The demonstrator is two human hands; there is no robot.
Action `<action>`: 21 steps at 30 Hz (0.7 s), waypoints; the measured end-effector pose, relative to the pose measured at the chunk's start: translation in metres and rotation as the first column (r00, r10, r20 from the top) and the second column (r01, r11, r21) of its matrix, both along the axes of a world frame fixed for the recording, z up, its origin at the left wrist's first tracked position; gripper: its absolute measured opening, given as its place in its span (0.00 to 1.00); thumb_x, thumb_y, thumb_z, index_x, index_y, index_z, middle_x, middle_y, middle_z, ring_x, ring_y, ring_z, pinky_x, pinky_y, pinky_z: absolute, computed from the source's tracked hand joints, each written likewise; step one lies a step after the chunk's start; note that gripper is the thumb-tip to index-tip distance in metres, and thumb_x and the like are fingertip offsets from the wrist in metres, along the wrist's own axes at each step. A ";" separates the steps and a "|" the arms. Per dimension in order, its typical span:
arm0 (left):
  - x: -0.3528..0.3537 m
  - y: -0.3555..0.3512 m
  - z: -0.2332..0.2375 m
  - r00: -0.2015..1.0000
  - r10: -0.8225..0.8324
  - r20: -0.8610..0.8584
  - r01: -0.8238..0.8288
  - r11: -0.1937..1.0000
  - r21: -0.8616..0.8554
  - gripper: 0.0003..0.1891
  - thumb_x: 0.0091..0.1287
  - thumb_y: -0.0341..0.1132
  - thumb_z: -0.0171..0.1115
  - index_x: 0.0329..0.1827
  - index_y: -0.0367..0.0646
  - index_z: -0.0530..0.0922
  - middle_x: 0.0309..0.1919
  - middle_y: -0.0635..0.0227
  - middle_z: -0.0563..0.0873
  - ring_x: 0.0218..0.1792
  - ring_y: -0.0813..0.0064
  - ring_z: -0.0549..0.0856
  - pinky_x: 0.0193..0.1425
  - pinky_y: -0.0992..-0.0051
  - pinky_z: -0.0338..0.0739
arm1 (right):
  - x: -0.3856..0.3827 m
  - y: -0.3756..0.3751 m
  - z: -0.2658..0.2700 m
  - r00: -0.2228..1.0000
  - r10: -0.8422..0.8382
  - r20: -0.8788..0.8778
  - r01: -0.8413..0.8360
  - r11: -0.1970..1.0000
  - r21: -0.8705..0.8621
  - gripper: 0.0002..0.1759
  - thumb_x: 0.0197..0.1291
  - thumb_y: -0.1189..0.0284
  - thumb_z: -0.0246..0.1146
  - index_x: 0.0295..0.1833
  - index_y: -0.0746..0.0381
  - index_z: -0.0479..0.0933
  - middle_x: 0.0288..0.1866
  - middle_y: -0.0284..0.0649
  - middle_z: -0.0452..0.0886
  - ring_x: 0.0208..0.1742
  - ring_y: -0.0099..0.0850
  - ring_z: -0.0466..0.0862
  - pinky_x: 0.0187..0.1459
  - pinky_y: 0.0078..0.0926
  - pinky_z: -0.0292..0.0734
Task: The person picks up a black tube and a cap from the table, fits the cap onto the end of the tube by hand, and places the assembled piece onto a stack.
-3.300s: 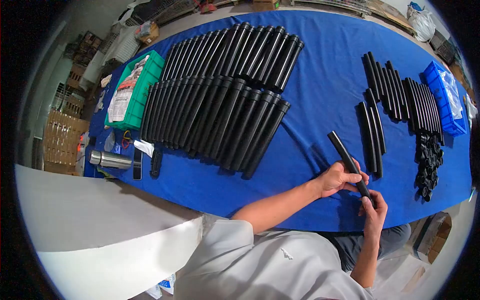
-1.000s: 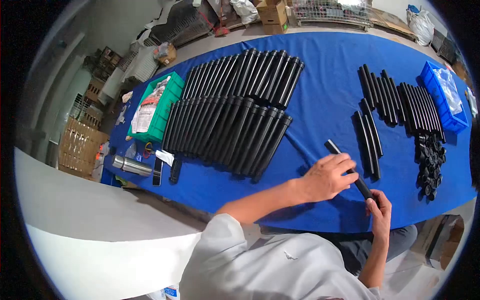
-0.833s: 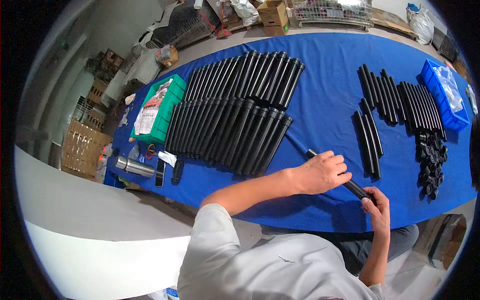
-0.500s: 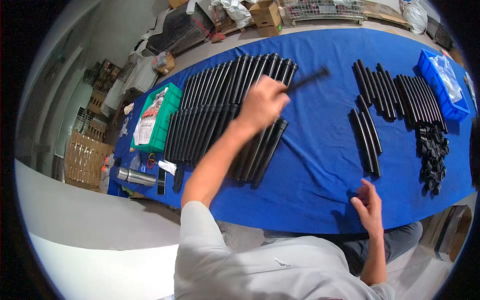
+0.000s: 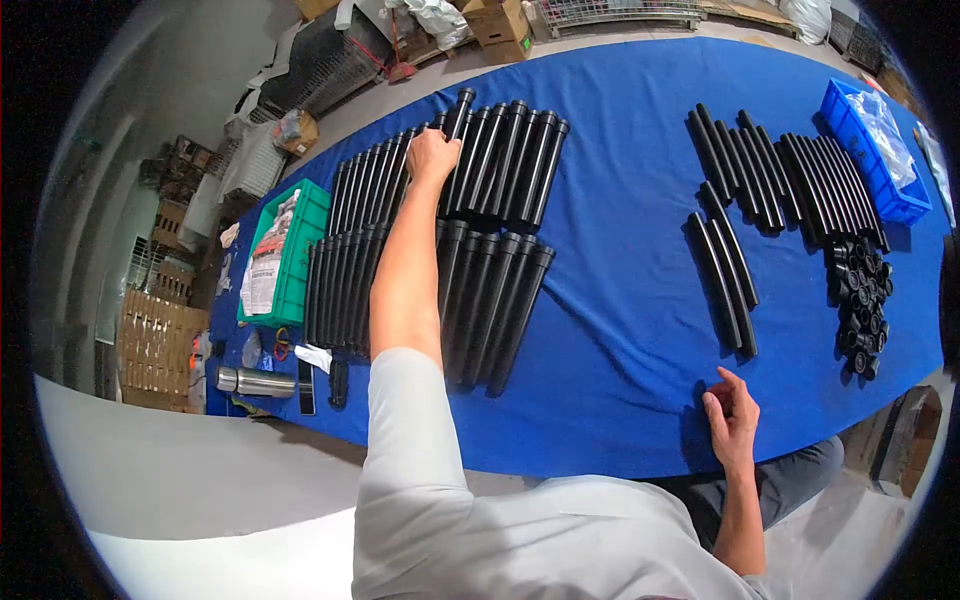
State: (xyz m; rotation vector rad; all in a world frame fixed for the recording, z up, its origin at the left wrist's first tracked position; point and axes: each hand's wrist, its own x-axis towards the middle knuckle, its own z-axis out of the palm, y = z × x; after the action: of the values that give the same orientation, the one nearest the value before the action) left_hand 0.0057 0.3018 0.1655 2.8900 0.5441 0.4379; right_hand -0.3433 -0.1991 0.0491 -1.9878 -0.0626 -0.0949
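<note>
My left hand (image 5: 432, 157) is closed around a black tube (image 5: 460, 118) with a collared top end, over the far row of similar tubes (image 5: 515, 165). A nearer row of collared tubes (image 5: 510, 310) lies below it, partly hidden by my forearm. By the table's front edge, my right hand (image 5: 735, 415) has its fingers apart and holds nothing. Its nearest objects are a few loose plain tubes (image 5: 718, 285).
More plain tubes (image 5: 830, 190) lie at the right, above a pile of black rings (image 5: 858, 310) and beside a blue bin (image 5: 885, 160). At the left are a green crate (image 5: 307, 250), a metal flask (image 5: 262, 382) and a phone (image 5: 306, 387). Blue cloth (image 5: 620, 260) covers the table.
My left hand has moved left and away from me with the tube, which now lines up with the far row. The view has shifted slightly; my right hand remains near the front edge.
</note>
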 end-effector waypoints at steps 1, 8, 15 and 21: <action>0.003 0.001 -0.006 1.000 0.003 0.004 -0.003 1.000 0.016 0.17 0.63 0.44 0.69 0.47 0.40 0.89 0.50 0.46 0.89 0.55 0.46 0.88 0.63 0.55 0.81 | 0.000 0.001 0.000 1.000 -0.004 0.000 0.004 1.000 0.002 0.20 0.66 0.78 0.66 0.62 0.67 0.76 0.35 0.38 0.82 0.32 0.23 0.79 0.36 0.23 0.75; 0.004 -0.007 -0.021 0.999 0.027 -0.046 -0.023 0.997 0.068 0.19 0.65 0.41 0.67 0.49 0.33 0.88 0.53 0.45 0.88 0.56 0.45 0.87 0.62 0.52 0.81 | 0.000 0.000 0.002 1.000 -0.018 -0.006 0.018 0.999 -0.032 0.18 0.67 0.77 0.66 0.61 0.68 0.77 0.35 0.38 0.82 0.32 0.24 0.79 0.36 0.23 0.75; 0.012 0.003 -0.042 0.999 0.023 0.049 -0.027 0.997 0.074 0.18 0.66 0.39 0.65 0.52 0.35 0.84 0.52 0.46 0.88 0.55 0.43 0.87 0.60 0.50 0.82 | 0.000 0.001 -0.002 1.000 -0.026 -0.012 0.026 0.999 -0.035 0.16 0.66 0.77 0.66 0.58 0.69 0.78 0.34 0.39 0.82 0.32 0.25 0.80 0.37 0.24 0.76; 0.000 -0.008 -0.026 0.996 0.004 0.091 -0.008 0.999 0.044 0.19 0.66 0.43 0.67 0.52 0.38 0.82 0.51 0.47 0.88 0.55 0.44 0.86 0.61 0.49 0.80 | 0.000 0.001 -0.004 1.000 -0.024 0.007 0.024 0.999 -0.045 0.17 0.66 0.76 0.67 0.59 0.68 0.79 0.34 0.40 0.83 0.33 0.26 0.82 0.39 0.25 0.78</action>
State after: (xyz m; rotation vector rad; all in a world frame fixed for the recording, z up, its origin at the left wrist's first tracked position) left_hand 0.0059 0.2936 0.1395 2.8939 0.5352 0.5857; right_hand -0.3434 -0.1982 0.0450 -2.0332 -0.0454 -0.1166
